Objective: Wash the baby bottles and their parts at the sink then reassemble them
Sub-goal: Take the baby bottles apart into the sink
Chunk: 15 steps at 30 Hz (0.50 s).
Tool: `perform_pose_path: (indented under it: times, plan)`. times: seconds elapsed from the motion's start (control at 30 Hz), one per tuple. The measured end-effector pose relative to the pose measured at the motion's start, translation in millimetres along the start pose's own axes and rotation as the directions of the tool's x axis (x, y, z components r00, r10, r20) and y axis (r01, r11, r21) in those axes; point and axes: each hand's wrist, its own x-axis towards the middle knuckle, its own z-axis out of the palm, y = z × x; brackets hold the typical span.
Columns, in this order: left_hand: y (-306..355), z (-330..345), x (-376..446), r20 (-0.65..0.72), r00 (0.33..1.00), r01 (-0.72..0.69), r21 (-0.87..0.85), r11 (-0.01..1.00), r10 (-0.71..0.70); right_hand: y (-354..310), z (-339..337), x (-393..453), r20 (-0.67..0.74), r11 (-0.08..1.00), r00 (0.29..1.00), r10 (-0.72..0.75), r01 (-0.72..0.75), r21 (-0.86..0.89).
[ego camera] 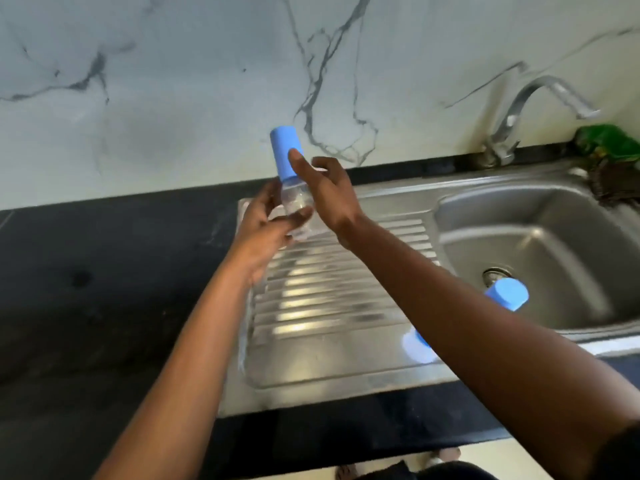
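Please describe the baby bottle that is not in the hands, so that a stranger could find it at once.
Start at the steel sink with its ribbed draining board. Near the front edge, where board meets basin, a second bottle lies partly behind the right forearm. Unlike the bottle gripped upright by the left hand, nobody touches this one.

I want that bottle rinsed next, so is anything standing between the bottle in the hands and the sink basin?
Only the person's own right forearm crosses that path. The bottle, held by the left hand, is above the ribbed drainboard; the basin lies to its right, with another blue-capped bottle at its near edge.
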Motion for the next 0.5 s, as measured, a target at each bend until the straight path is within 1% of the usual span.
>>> perform_pose_path:
  times: [0.03,0.07,0.17,0.23,0.3,0.33,0.37,0.43,0.5]
  plan:
    - [11,13,-6,0.055,0.998,-0.039,0.039,0.998,0.037,-13,-9,1,0.013,0.999,0.999,-0.029,0.029,0.029]
    - [27,34,-9,0.114,0.991,-0.077,0.051,0.996,0.071,-27,-27,3,-0.006,0.996,0.996,-0.089,0.089,0.016]
    - [78,81,-5,0.230,0.968,-0.119,0.091,0.989,0.096,-61,-90,2,-0.046,0.983,0.982,-0.181,0.180,-0.026]
    - [105,118,-2,0.258,0.957,-0.179,0.165,0.970,0.133,-80,-140,-11,-0.095,0.972,0.969,-0.229,0.222,-0.079]
    - [121,160,0,0.260,0.943,-0.265,0.210,0.941,0.207,-89,-186,-32,-0.130,0.961,0.955,-0.268,0.255,-0.112]
    - [126,186,-2,0.274,0.932,-0.297,0.192,0.935,0.239,-87,-212,-44,-0.157,0.954,0.944,-0.292,0.275,-0.122]
    - [130,211,-7,0.295,0.921,-0.304,0.137,0.943,0.254,-82,-234,-54,-0.176,0.946,0.933,-0.314,0.292,-0.140]
    - [128,261,-17,0.367,0.902,-0.231,-0.029,0.973,0.225,-63,-279,-69,-0.219,0.939,0.915,-0.339,0.314,-0.142]
    - [116,308,-28,0.452,0.868,-0.148,-0.161,0.976,0.206,-43,-321,-81,-0.268,0.945,0.906,-0.328,0.317,-0.085]
